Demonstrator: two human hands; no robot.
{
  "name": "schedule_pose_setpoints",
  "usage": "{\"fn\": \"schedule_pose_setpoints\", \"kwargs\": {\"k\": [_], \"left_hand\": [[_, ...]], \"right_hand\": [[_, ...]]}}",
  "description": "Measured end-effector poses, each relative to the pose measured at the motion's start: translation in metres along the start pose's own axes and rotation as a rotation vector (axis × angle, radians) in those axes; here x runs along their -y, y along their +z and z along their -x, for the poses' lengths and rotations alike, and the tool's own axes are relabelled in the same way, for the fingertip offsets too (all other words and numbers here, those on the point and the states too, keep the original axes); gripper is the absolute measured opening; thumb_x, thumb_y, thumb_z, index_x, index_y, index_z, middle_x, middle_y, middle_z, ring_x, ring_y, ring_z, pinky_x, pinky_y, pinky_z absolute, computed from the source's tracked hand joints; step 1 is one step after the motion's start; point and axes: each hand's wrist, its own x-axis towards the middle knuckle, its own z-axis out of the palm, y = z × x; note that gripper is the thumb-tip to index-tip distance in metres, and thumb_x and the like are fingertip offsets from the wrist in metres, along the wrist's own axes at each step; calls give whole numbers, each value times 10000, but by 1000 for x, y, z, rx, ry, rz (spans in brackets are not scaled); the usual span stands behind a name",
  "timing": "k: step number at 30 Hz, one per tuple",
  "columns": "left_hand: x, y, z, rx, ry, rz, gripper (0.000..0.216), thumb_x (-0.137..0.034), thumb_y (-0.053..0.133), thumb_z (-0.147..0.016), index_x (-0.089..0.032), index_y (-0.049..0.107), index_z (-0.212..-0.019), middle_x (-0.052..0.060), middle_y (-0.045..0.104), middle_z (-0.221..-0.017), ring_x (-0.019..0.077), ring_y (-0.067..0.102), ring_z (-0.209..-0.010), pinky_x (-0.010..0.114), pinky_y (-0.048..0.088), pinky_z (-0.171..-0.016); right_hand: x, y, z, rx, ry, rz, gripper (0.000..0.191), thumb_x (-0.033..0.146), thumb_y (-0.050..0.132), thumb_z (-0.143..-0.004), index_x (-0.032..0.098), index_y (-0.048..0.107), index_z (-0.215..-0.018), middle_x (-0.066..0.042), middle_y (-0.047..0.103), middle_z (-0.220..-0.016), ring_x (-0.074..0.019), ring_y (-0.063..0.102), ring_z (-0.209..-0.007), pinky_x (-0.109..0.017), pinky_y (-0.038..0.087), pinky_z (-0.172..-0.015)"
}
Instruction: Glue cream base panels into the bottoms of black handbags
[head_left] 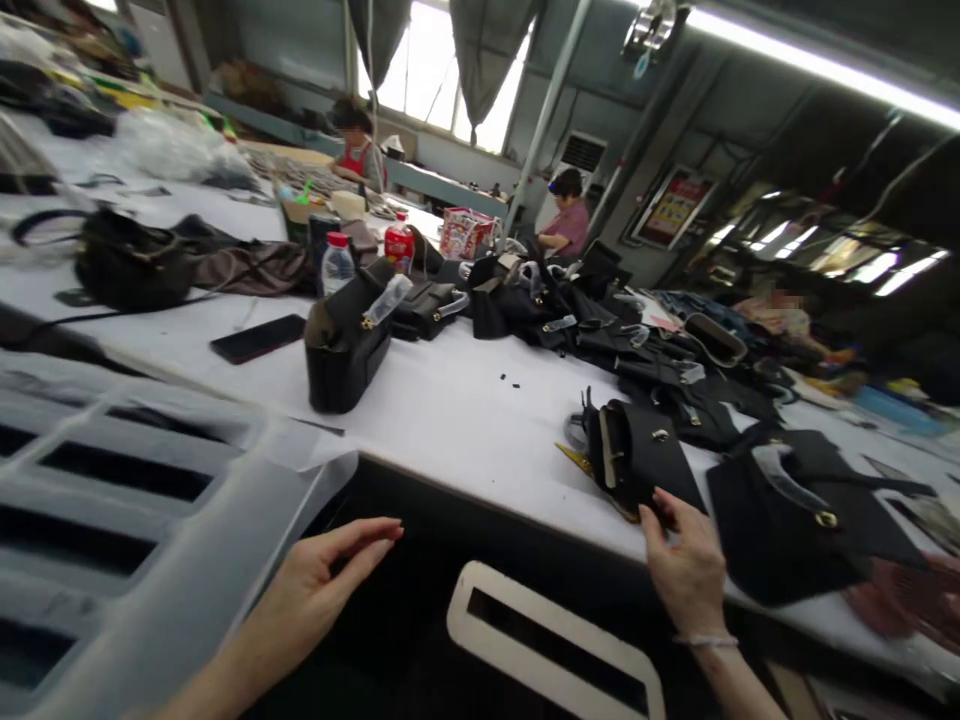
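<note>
Small bag (645,450), black, lies on white bench (450,420) nr front edge, R of ctr. R hand (686,570) is at its near lower edge: thumb & forefinger close tog. & touching it, but can't tell if they pinch it. L hand (304,590) is well apart from bag, out front of bench edge, nr crate (180,550); its fingers are nearly tog., narrow gap, nothing seen in grasp. Yellow item (572,457) pokes out at small bag's L side, can't tell what. Big bag (795,515) w/ wrapped handle lies just R of R hand. Pale slotted panel (555,622) is low, btwn hands. Further L on bench: upright bag (341,355), w/ phone (259,338) beside it, clear bottle (337,265) & red bottle (399,243) behind. Bag pile (555,300) at back; 2 co-workers seated beyond, incl. 1 in red apron (352,160).
</note>
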Motion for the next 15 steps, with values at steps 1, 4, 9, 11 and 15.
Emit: {"fn": "schedule_pose_setpoints", "kwargs": {"k": [1, 4, 9, 11, 15], "left_hand": [[-6, 9, -12, 38, 29, -8, 356, -504, 608, -865, -266, 742, -1094, 20, 750, -1104, 258, 689, -1050, 367, 512, -1013], [-24, 39, -46, 165, 124, -45, 319, -450, 589, -889, -256, 740, -1092, 18, 748, -1108, 247, 687, -1045, 351, 522, -991], [-44, 89, -91, 335, 221, -81, 308, -387, 575, -892, -218, 734, -1094, 43, 743, -1119, 245, 675, -1062, 356, 512, -989], [-48, 106, -104, 390, 220, -69, 311, -380, 562, -894, -203, 730, -1088, 54, 742, -1114, 242, 677, -1050, 340, 537, -929], [-51, 129, -119, 418, 241, -45, 292, -356, 564, -889, -191, 733, -1061, 54, 753, -1070, 225, 689, -1004, 317, 535, -897]], "right_hand": [[2, 1, -6, 3, -29, 63, 559, 519, 413, -939, 70, 606, -1211, -204, 668, -1165, -331, 605, -1103, -490, 486, -964], [12, 5, -21, 97, -123, 242, 627, 457, 525, -920, 89, 442, -1421, -219, 467, -1453, -412, 394, -1337, -614, 374, -1031], [17, 16, -41, 358, -288, 438, 433, 274, 723, -779, 265, 650, -1206, -36, 285, -1593, -453, 303, -1379, -623, 483, -860], [8, 20, -47, 411, -293, 490, 239, 211, 680, -789, 215, 712, -1025, -33, 363, -1557, -447, 399, -1306, -533, 550, -705], [-14, 17, -57, 404, -310, 510, 218, 160, 527, -873, 185, 707, -993, -31, 468, -1493, -358, 521, -1190, -378, 539, -548]]}}
